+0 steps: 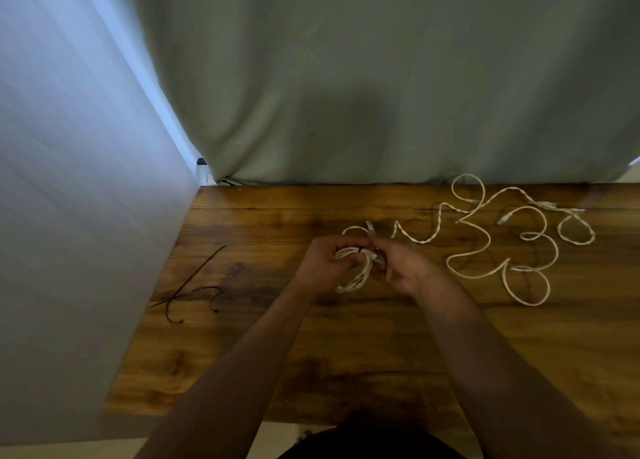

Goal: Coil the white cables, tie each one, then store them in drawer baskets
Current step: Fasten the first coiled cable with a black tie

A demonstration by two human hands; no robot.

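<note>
Holding the coiled cable point(356, 279) just above the wooden table point(346, 354), in the middle of the frame, the person works on it with both hands. The left hand point(323, 263) has its fingers curled round the upper left side of the coil and keeps the loops together. The right hand point(403, 268) pinches the coil from the right side, near a thin black tie point(360, 250) that crosses the loops. Whether these fingertips hold the end of the tie or the plug of the cable, I cannot tell.

More loose white cables point(489, 242) lie in curves on the right part of the table, well apart from the hands. Some spare black ties point(194, 285) lie at the left side, near a pale panel point(69, 216). A grey curtain point(381, 78) hangs behind the table. No drawer basket is in view.

The cable looks light, soft and a little springy, so I judge that the loops will want to open when the grip becomes loose. It is best to hold it where all loops meet, directly beside the tie, and not at one single strand. The tie is thin and probably slippery, so its end needs a firm pinch. The plugs are stiff and should not be bent sharply.
</note>
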